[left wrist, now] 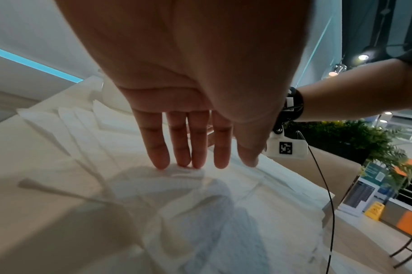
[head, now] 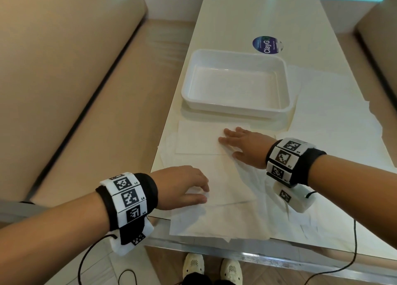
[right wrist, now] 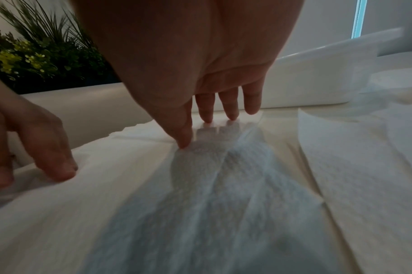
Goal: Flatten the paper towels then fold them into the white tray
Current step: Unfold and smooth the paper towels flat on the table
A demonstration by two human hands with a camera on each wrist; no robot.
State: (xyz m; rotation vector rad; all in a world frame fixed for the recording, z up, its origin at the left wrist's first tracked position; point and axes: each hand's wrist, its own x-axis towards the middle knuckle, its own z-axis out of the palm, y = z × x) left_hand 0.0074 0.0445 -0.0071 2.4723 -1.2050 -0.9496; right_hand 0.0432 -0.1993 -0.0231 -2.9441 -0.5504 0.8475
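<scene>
Several white paper towels [head: 223, 188] lie spread and overlapping on the near end of the cream table [head: 253, 22]. My left hand [head: 189, 188] rests with straight fingers [left wrist: 184, 148] pressing a creased towel [left wrist: 200, 213] near the table's left edge. My right hand [head: 238, 144] lies flat farther in, fingertips [right wrist: 230, 109] and thumb pressing a towel [right wrist: 212, 194] just in front of the white tray [head: 277, 110]. The tray holds nothing that I can make out. In the right wrist view the tray's wall [right wrist: 313, 81] stands right behind the fingers.
More towels [head: 335, 123] lie to the right of the tray. A round blue sticker [head: 265, 45] sits beyond it. Beige benches [head: 64, 70] flank the table on both sides. The table's metal front edge [head: 236, 250] is close to my feet.
</scene>
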